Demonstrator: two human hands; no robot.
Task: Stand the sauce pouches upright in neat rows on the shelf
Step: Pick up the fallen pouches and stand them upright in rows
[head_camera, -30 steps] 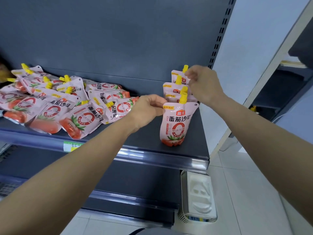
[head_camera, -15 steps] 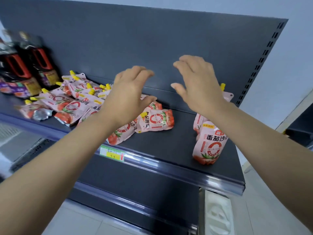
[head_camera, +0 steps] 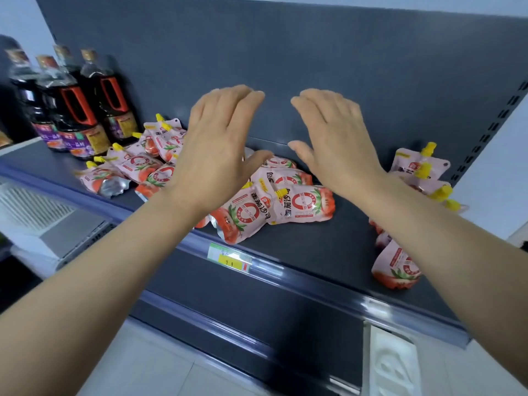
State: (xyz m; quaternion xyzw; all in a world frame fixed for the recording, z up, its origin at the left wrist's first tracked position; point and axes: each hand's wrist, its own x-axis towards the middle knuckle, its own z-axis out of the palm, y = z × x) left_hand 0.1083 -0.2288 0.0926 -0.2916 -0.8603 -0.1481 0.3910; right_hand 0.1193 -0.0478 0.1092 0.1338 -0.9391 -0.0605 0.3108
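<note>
Both hands hang spread and empty above the shelf (head_camera: 328, 250), fingers fanned, palms down: the left hand (head_camera: 220, 155) and the right hand (head_camera: 337, 147) side by side with a gap between them. Under and just beyond them lies the heap of sauce pouches (head_camera: 285, 204), flat and overlapping, yellow spouts pointing every way; it trails off to the left of the left hand toward the dark bottles (head_camera: 85, 110). To the right of the right hand, partly hidden by that forearm, a short row of standing pouches (head_camera: 411, 172) runs from the back panel to the shelf's front edge.

This looks like the reach for the next pouch. The next move calls for pinching one loose pouch near its spout, lifting it clear of its neighbours, and starting a fresh row beside the standing ones, base flat.
</note>
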